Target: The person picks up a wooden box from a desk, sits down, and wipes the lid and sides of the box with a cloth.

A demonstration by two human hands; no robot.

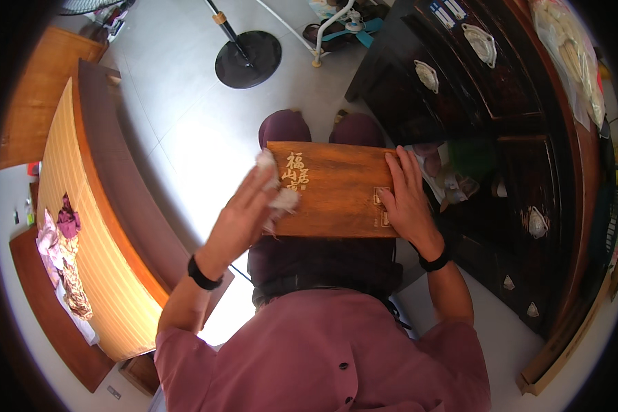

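Across my lap rests a flat brown wooden box or board (340, 170) with gold characters and small square marks on its face. Pale cloth (287, 200), crumpled, is under my left hand (247, 206) at the board's left edge, covering part of the writing. My right hand (409, 201) grips the right edge, thumb on the top face and fingers along the far right corner. The board's underside is hidden. A black band circles each wrist.
Left is a wooden bed with a slatted mat (98, 247) and crumpled clothes (72, 257). A dark cabinet (504, 129) with metal handles stands close on the right. Ahead on the grey floor are a round black fan base (262, 56) and a white metal frame (319, 44).
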